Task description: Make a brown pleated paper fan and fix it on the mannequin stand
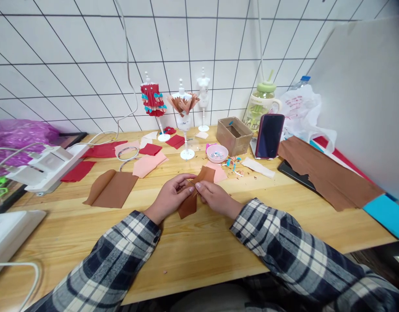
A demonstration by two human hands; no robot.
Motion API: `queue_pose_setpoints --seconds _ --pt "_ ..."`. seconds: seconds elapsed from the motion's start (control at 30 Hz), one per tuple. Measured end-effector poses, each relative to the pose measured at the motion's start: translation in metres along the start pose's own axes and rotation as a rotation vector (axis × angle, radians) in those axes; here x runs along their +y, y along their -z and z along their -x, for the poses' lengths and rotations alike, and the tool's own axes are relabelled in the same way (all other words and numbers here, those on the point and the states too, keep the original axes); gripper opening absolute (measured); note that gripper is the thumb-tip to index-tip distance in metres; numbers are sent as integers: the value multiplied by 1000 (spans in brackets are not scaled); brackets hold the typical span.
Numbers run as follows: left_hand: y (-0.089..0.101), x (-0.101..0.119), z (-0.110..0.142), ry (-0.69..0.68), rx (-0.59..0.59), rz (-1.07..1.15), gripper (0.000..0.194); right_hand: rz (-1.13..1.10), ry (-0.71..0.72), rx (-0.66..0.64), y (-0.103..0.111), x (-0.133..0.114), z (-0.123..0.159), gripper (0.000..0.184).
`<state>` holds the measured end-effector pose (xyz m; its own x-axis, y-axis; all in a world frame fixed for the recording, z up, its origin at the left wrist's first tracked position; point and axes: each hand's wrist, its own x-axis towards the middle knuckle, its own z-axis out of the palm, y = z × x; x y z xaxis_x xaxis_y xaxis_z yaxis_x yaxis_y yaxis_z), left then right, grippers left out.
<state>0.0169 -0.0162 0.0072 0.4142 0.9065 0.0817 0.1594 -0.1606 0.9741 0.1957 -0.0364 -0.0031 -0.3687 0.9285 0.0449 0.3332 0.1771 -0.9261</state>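
White tiles rise behind the table (199, 264); near its front edge, the left hand (173, 193) and right hand (217, 197) pinch brown paper (206, 174) between them. Uneven pulling by the fingers could tear it.

The thin brown piece (206, 174), angular at both exposed ends, slants obliquely over the surface (199, 255), pinched mid-length by both hands (215, 198).

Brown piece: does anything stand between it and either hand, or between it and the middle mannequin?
Nothing visible does. The left hand and right hand both pinch the brown piece directly, and I see no obstacle from there to the middle mannequin; the pink bowl sits right of that path.
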Motion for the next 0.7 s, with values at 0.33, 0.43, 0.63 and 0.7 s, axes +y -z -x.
queue_pose_setpoints --seconds 0.33,0.43,0.63,0.7 --pt "-1 -3 0 2 -4 9 38 -11 -29 17 -1 -1 -1 43" --pt "-3 3 1 2 -27 -20 37 -56 -44 18 -2 2 -2 44" --pt "11 2 -4 30 202 -157 50 -396 -113 -33 4 -4 1 43" --pt "26 -4 -10 15 409 -288 46 -617 -155 -103 10 -11 4 39"
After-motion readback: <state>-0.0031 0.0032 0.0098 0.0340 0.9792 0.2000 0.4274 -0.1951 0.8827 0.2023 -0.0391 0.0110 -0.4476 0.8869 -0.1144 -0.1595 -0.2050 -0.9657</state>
